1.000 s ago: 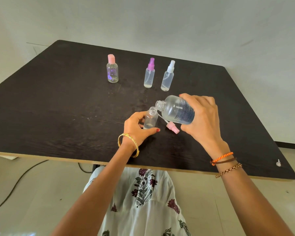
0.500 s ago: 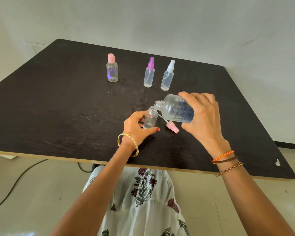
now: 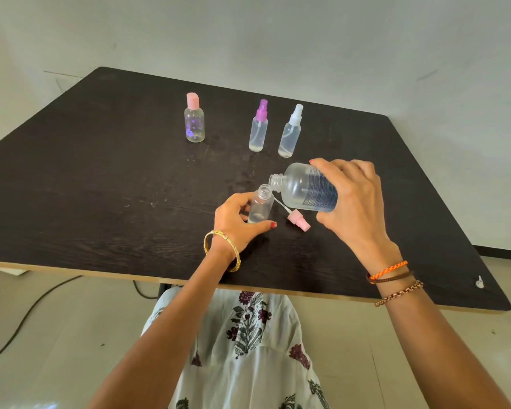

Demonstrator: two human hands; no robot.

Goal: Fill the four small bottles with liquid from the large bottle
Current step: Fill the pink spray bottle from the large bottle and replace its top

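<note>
Now pouring at frame centre.
Right hand (image 3: 353, 202) is gripping the tilted big bottle (image 3: 304, 187); left hand (image 3: 236, 221) is pinching the open vial (image 3: 260, 206).

- A dark wood-grain tabletop (image 3: 86, 178) fills the middle of the view, its near edge showing a pale, light-brown band along the cut side.
- Faint smudges and light scratches mark the dark surface around its centre.
- Behind it stands a plain wall (image 3: 278, 33), off-white to pale grey, with a few small scuffs and a thin line low on the left.
- A dark skirting strip (image 3: 502, 250) runs along the base of the wall at the right.
- The floor (image 3: 56, 335) is pale and glossy, catching soft reflections at the lower corners.
- A black cable (image 3: 27, 315) trails across the floor on the left.
- Light is even and diffuse, without hard shadows.
</note>
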